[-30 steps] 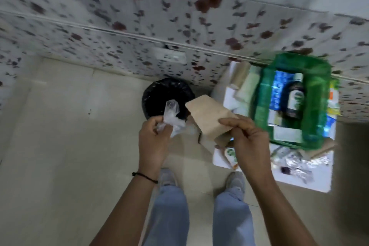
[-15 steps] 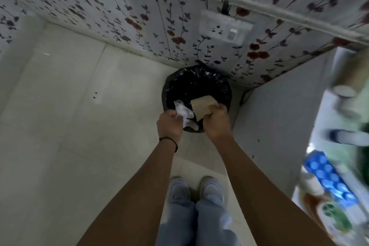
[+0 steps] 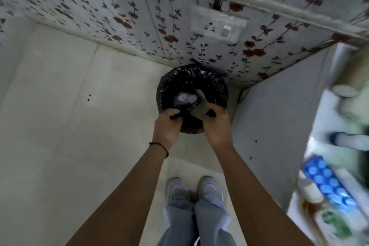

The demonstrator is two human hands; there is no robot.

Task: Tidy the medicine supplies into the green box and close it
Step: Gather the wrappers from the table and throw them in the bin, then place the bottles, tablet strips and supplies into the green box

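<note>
Hands reach down over a round bin (image 3: 192, 98) lined with a black plastic bag, which stands on the pale tiled floor (image 3: 60, 126) against a wall papered with dark red flowers and thin leafy stems. The left hand (image 3: 167, 125) and the right hand (image 3: 216, 126) hover side by side above the near rim of the bin, a little apart from one another, each with its fingers curled loosely inward and nothing gripped in them. Inside the bin lie a crumpled piece of clear plastic (image 3: 185, 99) towards the left and a brown paper piece (image 3: 201, 104) just beside it on the right, partly behind the right hand's fingers. A thin dark band (image 3: 159, 147) circles the left wrist. Lower in the view are two grey shoes (image 3: 194, 188) set close together and the legs of light blue jeans. A white switch and socket plate (image 3: 218, 26) is fixed to the wall above the bin, below a pale conduit that runs across the wall. At the right edge, badly blurred, the tabletop (image 3: 299, 205) carries some of the medicine supplies: a blue blister pack (image 3: 329, 185), something green and white (image 3: 335, 223) near the bottom corner, and pale shapes farther back that cannot be made out. Whether the green box is among the blurred shapes cannot be told.
</note>
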